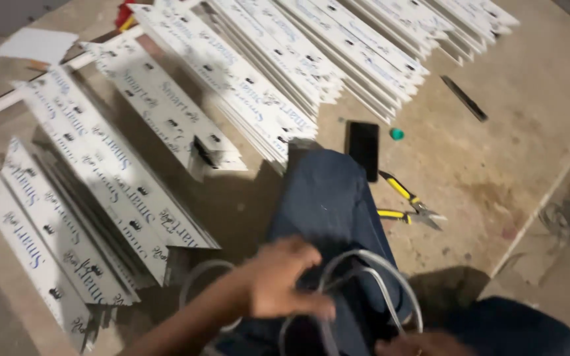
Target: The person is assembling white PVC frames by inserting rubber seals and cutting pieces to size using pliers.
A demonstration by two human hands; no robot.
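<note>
In the head view, nearest the camera at six o'clock, the left hand [285, 277] is curled with its fingers bent around a loop of pale grey cable [371, 290], gripping the coil at its left side. The picture is blurred here, so the exact finger hold is hard to read. The right hand [423, 344] shows only partly at the bottom edge, at about five o'clock, touching the lower part of the same coil; how far it is closed cannot be told. The cable loops lie over the person's knee, clad in dark blue trousers [331, 204], which reaches up toward the centre of the view.

Just beyond the knee, at about one o'clock from it, a black phone [363, 148] lies flat on the floor [496, 151], with a small green cap [397, 134] just beside it. At three o'clock from the knee lie yellow-handled pliers [410, 204]. Rows of long white metal strips [107, 171] fan across the floor from nine o'clock to twelve o'clock. A thin dark blade [464, 97] lies apart at two o'clock.
</note>
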